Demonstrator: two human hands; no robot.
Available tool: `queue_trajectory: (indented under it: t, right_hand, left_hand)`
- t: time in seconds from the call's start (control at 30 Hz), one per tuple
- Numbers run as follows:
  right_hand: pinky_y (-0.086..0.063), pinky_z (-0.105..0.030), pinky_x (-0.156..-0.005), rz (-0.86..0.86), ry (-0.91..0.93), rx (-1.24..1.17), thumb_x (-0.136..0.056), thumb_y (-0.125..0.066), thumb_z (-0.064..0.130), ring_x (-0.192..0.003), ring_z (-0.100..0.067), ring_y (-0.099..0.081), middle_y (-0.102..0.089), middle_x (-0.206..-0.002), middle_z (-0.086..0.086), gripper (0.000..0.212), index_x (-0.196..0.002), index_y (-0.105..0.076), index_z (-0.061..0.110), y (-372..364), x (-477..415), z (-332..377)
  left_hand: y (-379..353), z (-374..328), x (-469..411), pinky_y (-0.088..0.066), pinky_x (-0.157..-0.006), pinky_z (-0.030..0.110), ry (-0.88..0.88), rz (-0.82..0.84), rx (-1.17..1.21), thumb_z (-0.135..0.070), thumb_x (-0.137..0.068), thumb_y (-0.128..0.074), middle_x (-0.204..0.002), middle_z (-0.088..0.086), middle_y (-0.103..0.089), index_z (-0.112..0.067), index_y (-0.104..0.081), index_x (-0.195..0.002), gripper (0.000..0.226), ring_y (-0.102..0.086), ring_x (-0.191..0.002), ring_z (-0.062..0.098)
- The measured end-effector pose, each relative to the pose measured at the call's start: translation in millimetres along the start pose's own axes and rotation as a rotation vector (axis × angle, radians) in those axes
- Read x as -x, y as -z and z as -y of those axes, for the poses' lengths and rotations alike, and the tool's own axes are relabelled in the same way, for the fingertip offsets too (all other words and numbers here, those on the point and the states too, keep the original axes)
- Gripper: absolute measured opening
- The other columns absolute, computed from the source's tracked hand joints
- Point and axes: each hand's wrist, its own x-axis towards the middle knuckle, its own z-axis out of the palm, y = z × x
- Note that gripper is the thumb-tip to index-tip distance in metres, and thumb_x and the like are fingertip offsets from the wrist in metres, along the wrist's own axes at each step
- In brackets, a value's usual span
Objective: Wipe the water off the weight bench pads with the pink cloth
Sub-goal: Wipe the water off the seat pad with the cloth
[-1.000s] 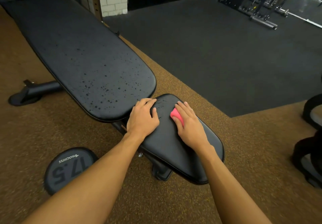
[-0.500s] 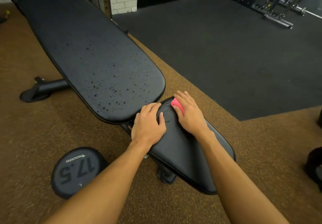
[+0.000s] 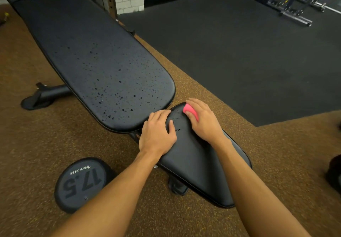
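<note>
At the seat's tip, the right hand gripping the cloth has slid up beside the flat left hand; the back pad remains wet.

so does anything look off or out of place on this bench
Water is beaded over the near half of the long back pad, unwiped. A few drops sit on the seat pad between the left hand and the pink cloth under the right hand. Nothing looks damaged.

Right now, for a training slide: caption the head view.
Right hand holds pink cloth against seat pad, left hand flat beside it; back pad beaded with droplets.
</note>
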Motion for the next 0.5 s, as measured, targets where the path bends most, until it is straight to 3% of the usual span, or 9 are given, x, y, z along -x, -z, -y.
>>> queue_trajectory:
  t: [0.07,0.17,0.3,0.4,0.5]
  right_hand:
    - [-0.030,-0.027,-0.117,-0.031,-0.112,-0.018,-0.110,-0.047,0.043,-0.147,-0.019,-0.044,-0.057,-0.153,0.005,0.042,-0.144,-0.061,0.023,1.9,-5.0,-7.5]
    - [-0.037,-0.033,-0.109,-0.032,-0.193,-0.026,-0.110,-0.045,0.043,-0.139,-0.023,-0.050,-0.063,-0.145,0.003,0.036,-0.132,-0.067,0.024,-6.7,-30.0,-0.3]
    - [-0.032,-0.046,-0.126,0.012,0.004,0.041,-0.111,-0.042,0.043,-0.150,-0.028,-0.043,-0.057,-0.155,-0.005,0.050,-0.147,-0.059,0.013,-20.0,-27.7,17.0]
    - [-0.024,-0.042,-0.131,0.038,0.112,0.077,-0.112,-0.042,0.044,-0.157,-0.024,-0.035,-0.051,-0.162,-0.003,0.054,-0.154,-0.054,0.014,-13.8,0.4,10.1]
    - [-0.019,-0.036,-0.132,-0.041,0.032,0.072,-0.112,-0.048,0.039,-0.159,-0.024,-0.030,-0.045,-0.166,-0.003,0.051,-0.157,-0.051,0.015,-4.9,10.4,4.5]
  left_hand:
    - [1.1,-0.6,0.0,-0.046,-0.108,0.038,0.000,-0.004,-0.002,-0.036,-0.102,-0.053,-0.140,-0.009,-0.061,-0.022,-0.059,-0.144,0.045,-0.051,-0.130,0.011]
    - [3.1,-0.8,0.7,-0.046,-0.108,0.038,-0.004,0.005,-0.001,-0.035,-0.102,-0.052,-0.141,-0.008,-0.061,-0.022,-0.059,-0.144,0.045,-0.051,-0.130,0.011]
    - [6.3,-2.4,4.0,-0.050,-0.103,0.038,0.037,-0.036,0.014,-0.030,-0.099,-0.055,-0.136,-0.006,-0.066,-0.021,-0.063,-0.139,0.042,-0.057,-0.127,0.012]
    - [5.8,-2.3,5.2,-0.051,-0.100,0.037,0.068,-0.065,0.019,-0.029,-0.097,-0.056,-0.131,-0.005,-0.069,-0.020,-0.066,-0.136,0.041,-0.058,-0.123,0.013]
    - [4.5,-1.6,3.3,-0.051,-0.100,0.036,0.069,-0.065,0.026,-0.030,-0.097,-0.055,-0.130,-0.006,-0.069,-0.021,-0.066,-0.136,0.041,-0.057,-0.122,0.012]
